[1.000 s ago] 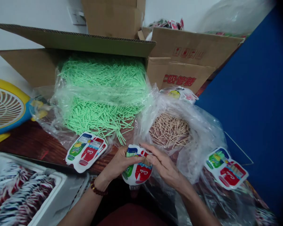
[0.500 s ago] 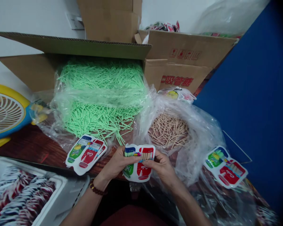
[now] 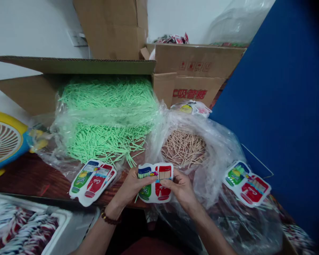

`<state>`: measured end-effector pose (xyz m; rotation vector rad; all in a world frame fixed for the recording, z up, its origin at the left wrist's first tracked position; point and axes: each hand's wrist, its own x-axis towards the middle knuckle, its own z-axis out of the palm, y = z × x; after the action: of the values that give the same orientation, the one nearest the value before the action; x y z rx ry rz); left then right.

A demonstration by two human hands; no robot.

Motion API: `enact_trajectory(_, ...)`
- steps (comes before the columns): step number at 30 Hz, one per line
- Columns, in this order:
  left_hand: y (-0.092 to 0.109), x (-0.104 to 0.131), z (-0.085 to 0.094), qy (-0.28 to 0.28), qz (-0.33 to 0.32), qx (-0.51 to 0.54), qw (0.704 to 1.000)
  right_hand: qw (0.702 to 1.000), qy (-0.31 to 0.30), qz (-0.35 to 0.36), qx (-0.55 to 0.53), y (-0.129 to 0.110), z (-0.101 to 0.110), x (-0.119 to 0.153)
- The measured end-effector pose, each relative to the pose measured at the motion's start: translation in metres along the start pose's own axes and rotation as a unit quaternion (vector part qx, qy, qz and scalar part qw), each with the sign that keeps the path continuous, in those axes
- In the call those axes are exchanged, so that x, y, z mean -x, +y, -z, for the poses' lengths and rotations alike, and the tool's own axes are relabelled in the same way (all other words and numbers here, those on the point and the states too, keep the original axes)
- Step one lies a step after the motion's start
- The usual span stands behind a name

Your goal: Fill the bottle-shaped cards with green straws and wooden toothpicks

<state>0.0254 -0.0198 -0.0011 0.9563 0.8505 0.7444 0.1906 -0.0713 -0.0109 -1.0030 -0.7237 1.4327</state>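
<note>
Between my two hands is a candy packet [image 3: 163, 191] shaped like two joined bottles, one green, one red marked "Cola". Green sticks show in its left window and tan sticks in its right. My left hand [image 3: 134, 186] grips its left edge, thumb across the front; my right hand [image 3: 181, 187] pinches its right side, thumb on the red half. Just beyond lie a heap of thin green candy sticks [image 3: 103, 141] on clear plastic and a pile of tan sticks [image 3: 184, 147] in an open plastic bag [image 3: 218, 141]. To the left rests a small stack of similar packets [image 3: 91, 180].
Another filled packet [image 3: 247, 184] lies at the right. Behind the sticks stand an open cardboard box [image 3: 23, 94] and a printed carton [image 3: 199, 60]. A yellow-and-blue fan [image 3: 23, 141] is at the left, above a white foam box [image 3: 61, 221] of packets. A blue panel [image 3: 281, 106] borders the right.
The camera view has shifted, so the surroundings sit a little lower and further left. Both hands still hold the packet, with my left thumb in nearly the same place.
</note>
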Motion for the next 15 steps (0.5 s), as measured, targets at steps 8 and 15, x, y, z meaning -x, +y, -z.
enact_trajectory(8, 0.002, -0.006, -0.014, 0.014, -0.037, -0.040, 0.998, 0.999, -0.004, 0.034, 0.009, -0.007, 0.010, 0.002)
enact_trajectory(15, -0.001, -0.012, -0.025, -0.025, -0.094, -0.156, 0.983, 0.981, 0.061, 0.120, 0.143, -0.043, 0.040, 0.023)
